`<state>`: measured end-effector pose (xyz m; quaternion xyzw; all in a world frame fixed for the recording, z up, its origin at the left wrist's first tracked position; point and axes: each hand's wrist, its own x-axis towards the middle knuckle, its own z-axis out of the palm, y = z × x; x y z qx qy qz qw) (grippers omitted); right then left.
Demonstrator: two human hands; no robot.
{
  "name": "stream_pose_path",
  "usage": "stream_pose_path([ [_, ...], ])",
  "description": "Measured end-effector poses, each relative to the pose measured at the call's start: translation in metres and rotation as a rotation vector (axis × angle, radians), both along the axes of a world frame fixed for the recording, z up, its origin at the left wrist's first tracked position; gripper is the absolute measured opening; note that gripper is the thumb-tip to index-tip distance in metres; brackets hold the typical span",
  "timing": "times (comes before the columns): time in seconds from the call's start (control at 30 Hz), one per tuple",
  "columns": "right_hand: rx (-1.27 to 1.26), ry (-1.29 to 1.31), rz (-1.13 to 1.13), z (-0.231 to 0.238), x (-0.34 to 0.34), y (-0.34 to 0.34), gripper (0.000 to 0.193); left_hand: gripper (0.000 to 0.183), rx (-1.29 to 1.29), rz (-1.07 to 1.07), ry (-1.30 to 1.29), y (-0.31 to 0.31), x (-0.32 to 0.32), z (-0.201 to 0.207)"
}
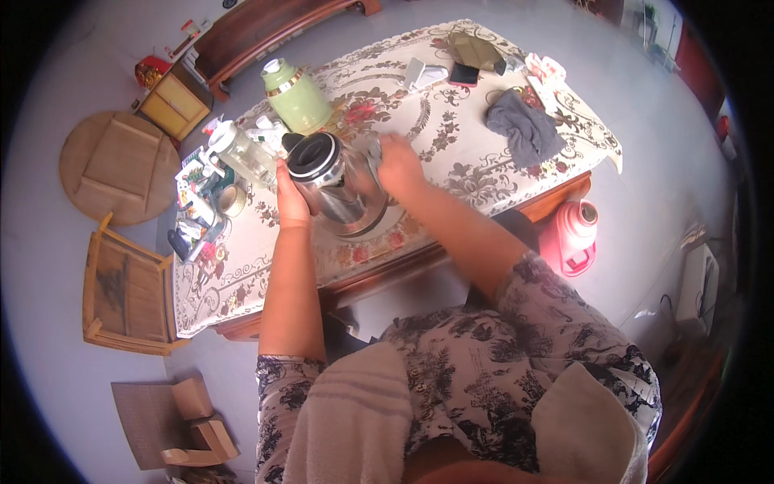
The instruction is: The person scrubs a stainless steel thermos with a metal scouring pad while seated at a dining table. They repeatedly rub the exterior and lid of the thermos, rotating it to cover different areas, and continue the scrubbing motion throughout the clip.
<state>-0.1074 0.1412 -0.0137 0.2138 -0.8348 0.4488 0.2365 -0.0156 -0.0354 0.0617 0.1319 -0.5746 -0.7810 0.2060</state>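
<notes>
A glass kettle (351, 194) with a black lid and a shiny metal band is tilted above the near edge of the table. My left hand (293, 196) is closed on its left side, beside a black part near the lid. Against the kettle's right side is my right hand (397, 168), its fingers curled and blurred by motion. A pale greyish thing shows at those fingers, too smeared to name. Behind the kettle stands a light green thermos flask (297, 98). A clear glass jug (242, 153) with a white lid and handle is to its left.
A patterned cloth (451, 173) covers the table. On it lie a grey cloth (522, 127), an olive bag (476, 52), a roll of tape (232, 200) and several small items at the left. A pink thermos flask (574, 234) and a wooden chair (129, 286) stand on the floor.
</notes>
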Motion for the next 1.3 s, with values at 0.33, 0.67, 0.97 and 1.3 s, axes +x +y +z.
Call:
stream_pose_path([
  [0.33,-0.526,-0.259,0.266,0.063,-0.014,-0.016,0.032,0.076,-0.489,0.257,0.191,0.012,0.037,-0.016],
  [0.67,-0.114,-0.055,0.915,0.11,0.028,0.016,0.024,0.12,-1.047,0.507,0.194,0.07,0.041,-0.021],
  [0.97,0.726,-0.168,0.835,0.18,0.012,-0.014,0.106,0.107,-1.064,0.58,0.285,0.058,0.037,-0.021],
  [1.3,1.03,-0.367,0.736,0.216,0.03,-0.044,0.103,0.104,-1.06,0.536,0.258,0.046,0.042,-0.018],
])
